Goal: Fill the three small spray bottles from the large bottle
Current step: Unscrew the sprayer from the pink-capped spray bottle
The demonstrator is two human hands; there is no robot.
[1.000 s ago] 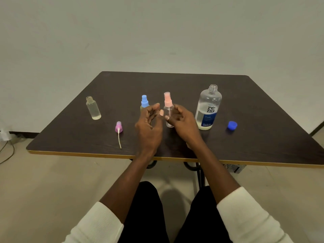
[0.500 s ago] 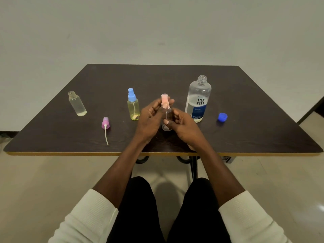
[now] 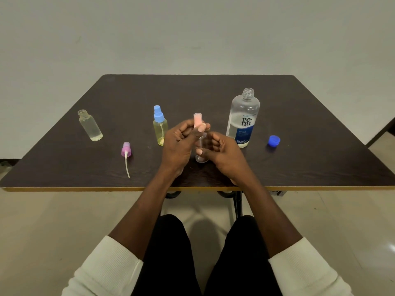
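A small clear spray bottle [image 3: 202, 155] with a pink spray top [image 3: 197, 120] stands at the table's middle. My right hand [image 3: 222, 152] grips its body. My left hand [image 3: 178, 144] pinches the pink top between thumb and fingers. The large clear bottle [image 3: 242, 120] with a blue label stands uncapped to the right, and its blue cap [image 3: 274, 140] lies further right. A yellowish bottle with a blue spray top [image 3: 159, 126] stands just left of my hands. An uncapped small bottle [image 3: 90, 126] stands at the far left, and its purple spray top [image 3: 126, 151] with a white tube lies on the table.
The dark table [image 3: 299, 163] has a yellow front edge close to my forearms. A plain wall rises behind it. My knees and the table's black legs are below the edge.
Both hands closed on the pink-topped bottle: the right took its body, the left its top. The camera tilted, so everything sits a little lower and more centred in view.
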